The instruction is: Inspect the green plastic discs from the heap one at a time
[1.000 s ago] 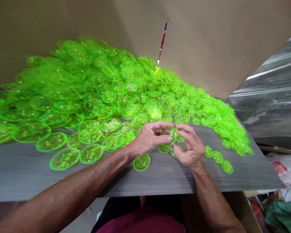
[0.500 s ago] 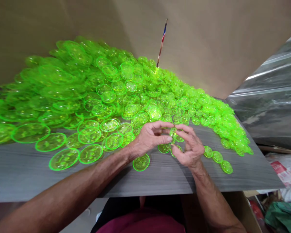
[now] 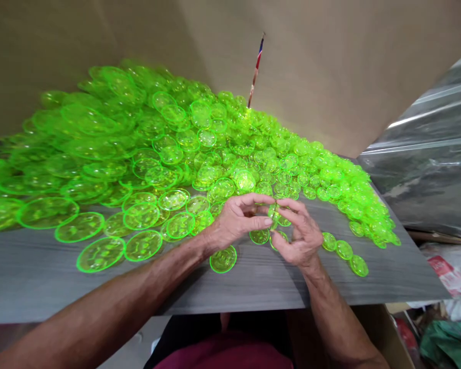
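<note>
Between the fingertips of both hands, a translucent green plastic disc (image 3: 273,215) stands nearly on edge. My left hand (image 3: 244,214) is closed on it from the left, thumb below and forefinger above. From the right, my right hand (image 3: 300,230) pinches the same disc with thumb and fingers. Below and behind the hands lie more discs on the table, partly covered by the fingers. A single green disc (image 3: 223,259) lies flat just below my left wrist. Three discs (image 3: 344,249) lie in a slanting row to the right of my right hand.
A large heap of green discs (image 3: 111,128) covers the back of the grey table (image 3: 269,287), leaning towards a brown board (image 3: 322,66). A thin striped stick (image 3: 255,72) rises behind the heap. Plastic sheeting (image 3: 434,143) hangs at right; bags (image 3: 451,271) and a cardboard box (image 3: 380,333) lie below.
Almost nothing differs. Both hands keep the disc between their fingertips, and the whole view has shifted very slightly.
</note>
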### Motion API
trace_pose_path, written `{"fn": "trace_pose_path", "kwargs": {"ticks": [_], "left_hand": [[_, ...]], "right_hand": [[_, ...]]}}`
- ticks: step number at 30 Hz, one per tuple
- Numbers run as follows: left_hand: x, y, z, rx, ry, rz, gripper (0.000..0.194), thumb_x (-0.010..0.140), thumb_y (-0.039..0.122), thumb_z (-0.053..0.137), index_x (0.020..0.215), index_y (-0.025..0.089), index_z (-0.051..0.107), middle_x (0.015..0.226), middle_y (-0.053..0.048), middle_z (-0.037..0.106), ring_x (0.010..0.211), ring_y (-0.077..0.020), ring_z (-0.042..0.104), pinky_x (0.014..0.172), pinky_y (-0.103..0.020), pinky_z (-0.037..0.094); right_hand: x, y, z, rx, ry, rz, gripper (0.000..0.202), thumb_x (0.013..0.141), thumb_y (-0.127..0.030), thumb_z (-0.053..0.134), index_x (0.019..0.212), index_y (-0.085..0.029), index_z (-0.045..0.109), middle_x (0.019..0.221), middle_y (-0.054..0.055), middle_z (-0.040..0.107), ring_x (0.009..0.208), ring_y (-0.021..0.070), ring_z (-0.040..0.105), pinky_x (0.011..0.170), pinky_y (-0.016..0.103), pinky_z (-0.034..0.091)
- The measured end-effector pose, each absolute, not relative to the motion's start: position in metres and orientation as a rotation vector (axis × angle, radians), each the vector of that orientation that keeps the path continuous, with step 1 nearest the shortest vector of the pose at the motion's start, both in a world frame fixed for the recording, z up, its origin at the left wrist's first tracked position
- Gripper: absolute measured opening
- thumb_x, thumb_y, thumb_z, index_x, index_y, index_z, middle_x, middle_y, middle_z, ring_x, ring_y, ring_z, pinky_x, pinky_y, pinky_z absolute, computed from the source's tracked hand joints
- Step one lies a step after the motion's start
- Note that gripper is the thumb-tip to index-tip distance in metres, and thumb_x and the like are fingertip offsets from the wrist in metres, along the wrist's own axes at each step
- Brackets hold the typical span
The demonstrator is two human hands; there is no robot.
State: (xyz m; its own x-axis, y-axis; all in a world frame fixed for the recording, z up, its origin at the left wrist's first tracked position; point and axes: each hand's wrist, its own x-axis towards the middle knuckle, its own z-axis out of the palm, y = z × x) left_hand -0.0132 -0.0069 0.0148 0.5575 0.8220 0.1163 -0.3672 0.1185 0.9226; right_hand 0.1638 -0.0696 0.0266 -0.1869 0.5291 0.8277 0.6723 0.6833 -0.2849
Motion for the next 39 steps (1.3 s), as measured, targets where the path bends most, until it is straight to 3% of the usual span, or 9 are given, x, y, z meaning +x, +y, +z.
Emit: {"fn": "trace_pose_path", "kwargs": {"ticks": [9, 21, 29, 36, 39], "left_hand": [[-0.013, -0.007, 0.015, 1.145, 0.484, 0.905, 0.045, 0.065, 0.027, 0.092, 0.106, 0.017, 0.075, 0.094, -0.004, 0.075, 0.084, -0.0148, 0.067, 0.076, -0.029, 0.059], [-0.011, -0.006, 0.013, 1.323, 0.486, 0.936, 0.041, 0.076, 0.035, 0.084, 0.111, 0.016, 0.075, 0.07, 0.003, 0.062, 0.061, -0.0092, 0.052, 0.057, -0.022, 0.043], [-0.008, -0.006, 0.007, 1.305, 0.552, 0.914, 0.042, 0.077, 0.04, 0.081, 0.109, 0.015, 0.069, 0.066, 0.003, 0.062, 0.058, -0.0099, 0.053, 0.054, -0.023, 0.043], [-0.006, -0.009, 0.003, 1.305, 0.557, 0.928, 0.045, 0.078, 0.041, 0.081, 0.111, 0.017, 0.064, 0.068, 0.003, 0.063, 0.059, -0.0109, 0.058, 0.054, -0.022, 0.046], [-0.006, -0.008, 0.002, 1.42, 0.532, 1.009, 0.042, 0.081, 0.037, 0.078, 0.116, 0.017, 0.068, 0.081, 0.0, 0.065, 0.059, -0.0085, 0.055, 0.053, -0.021, 0.045]], "right_hand": [[0.165, -0.07, 0.026, -0.942, -1.868, -0.176, 0.053, 0.081, -0.013, 0.068, 0.131, -0.028, 0.064, 0.124, 0.009, 0.071, 0.11, 0.0269, 0.071, 0.09, 0.05, 0.064], [0.169, -0.068, 0.019, -0.994, -1.836, 0.036, 0.046, 0.082, -0.016, 0.068, 0.127, -0.026, 0.067, 0.126, 0.011, 0.071, 0.115, 0.0261, 0.071, 0.093, 0.048, 0.064], [0.171, -0.069, 0.016, -1.059, -1.854, 0.111, 0.041, 0.084, -0.018, 0.068, 0.125, -0.022, 0.066, 0.124, 0.013, 0.074, 0.116, 0.0263, 0.072, 0.092, 0.043, 0.065], [0.167, -0.065, 0.016, -1.066, -1.874, -0.093, 0.037, 0.089, -0.021, 0.071, 0.125, -0.023, 0.068, 0.115, 0.01, 0.077, 0.108, 0.0245, 0.075, 0.092, 0.041, 0.065], [0.168, -0.065, 0.015, -1.079, -1.858, -0.129, 0.037, 0.091, -0.018, 0.067, 0.128, -0.023, 0.068, 0.116, 0.01, 0.078, 0.108, 0.0235, 0.076, 0.093, 0.039, 0.065]]}}
